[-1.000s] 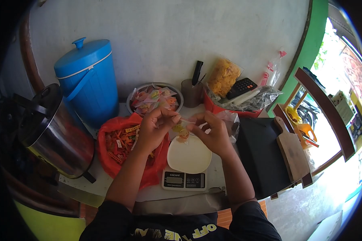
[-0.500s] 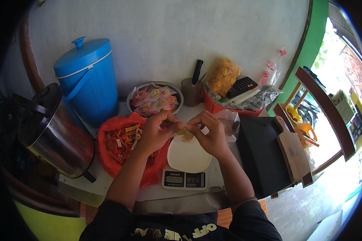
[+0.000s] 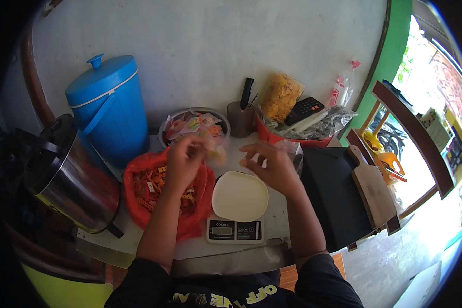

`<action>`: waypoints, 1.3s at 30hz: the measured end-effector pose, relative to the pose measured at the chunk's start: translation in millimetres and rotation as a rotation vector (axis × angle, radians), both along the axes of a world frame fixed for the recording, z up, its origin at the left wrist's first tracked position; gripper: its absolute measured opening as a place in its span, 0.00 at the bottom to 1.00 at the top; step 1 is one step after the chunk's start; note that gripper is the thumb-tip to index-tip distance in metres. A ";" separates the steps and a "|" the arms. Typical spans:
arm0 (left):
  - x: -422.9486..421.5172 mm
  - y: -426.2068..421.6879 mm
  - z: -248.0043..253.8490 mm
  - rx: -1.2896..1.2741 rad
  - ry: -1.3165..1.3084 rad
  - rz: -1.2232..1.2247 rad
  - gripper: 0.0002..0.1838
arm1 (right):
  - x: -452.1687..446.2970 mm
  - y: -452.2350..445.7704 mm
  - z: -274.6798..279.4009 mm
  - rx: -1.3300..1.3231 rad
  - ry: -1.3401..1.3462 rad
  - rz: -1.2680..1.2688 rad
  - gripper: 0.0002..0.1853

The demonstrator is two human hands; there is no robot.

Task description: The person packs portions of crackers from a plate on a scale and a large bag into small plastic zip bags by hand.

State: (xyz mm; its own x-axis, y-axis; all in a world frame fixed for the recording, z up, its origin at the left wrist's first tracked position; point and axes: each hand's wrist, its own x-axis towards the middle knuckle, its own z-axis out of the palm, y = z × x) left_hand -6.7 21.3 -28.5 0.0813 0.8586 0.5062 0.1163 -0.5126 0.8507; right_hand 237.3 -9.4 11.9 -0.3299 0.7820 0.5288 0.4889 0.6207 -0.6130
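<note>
At the kitchen scale's (image 3: pixel 239 203) 11 o'clock, the left hand (image 3: pixel 186 154) pinches a blurred clear snack packet (image 3: pixel 218 154); at 1 o'clock the right hand (image 3: pixel 268 163) parts thumb and forefinger, its palm's contents unclear. With 1 hand gripping, a loose pinch could drop the packet onto the counter (image 3: pixel 276 219).

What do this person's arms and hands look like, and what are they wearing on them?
The left hand and right hand are ungloved, and I can see no watch or bracelet. The forearms are bare up to short, dark sleeves that look black. They belong to a matching shirt with yellowish lettering; "OFF" is readable.
</note>
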 end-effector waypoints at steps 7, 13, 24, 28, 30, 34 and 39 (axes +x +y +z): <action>-17.8 -1.7 15.9 -0.031 -0.002 0.086 0.22 | 60.5 12.0 1.8 -0.046 -0.272 -0.362 0.09; -28.2 -8.8 26.1 -0.084 0.101 -0.009 0.22 | 101.0 71.3 -71.4 -0.270 -0.847 -0.369 0.16; -25.5 -11.9 28.2 -0.076 0.079 -0.049 0.20 | 97.7 79.3 -68.4 -0.252 -0.654 -0.406 0.17; -18.6 -14.4 30.0 -0.119 0.146 -0.050 0.19 | 113.4 62.3 -52.9 -0.084 -0.420 -0.369 0.12; -13.8 -17.1 30.1 -0.133 0.169 -0.051 0.19 | 113.1 54.1 -42.0 -0.098 -0.310 -0.390 0.11; -9.3 -16.6 25.7 -0.127 0.177 -0.086 0.18 | 115.1 43.6 -25.1 -0.120 -0.145 -0.374 0.11; -1.2 -19.1 21.7 -0.107 0.178 -0.117 0.20 | 103.3 10.8 15.6 -0.158 -0.013 -0.406 0.10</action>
State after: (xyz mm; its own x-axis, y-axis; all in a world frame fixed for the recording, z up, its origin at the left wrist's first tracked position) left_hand -7.9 2.2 -6.8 0.2631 0.8861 0.3816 0.2148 -0.4394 0.8722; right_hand 340.6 1.5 27.5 0.0150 0.9208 0.3898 0.6819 0.2757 -0.6775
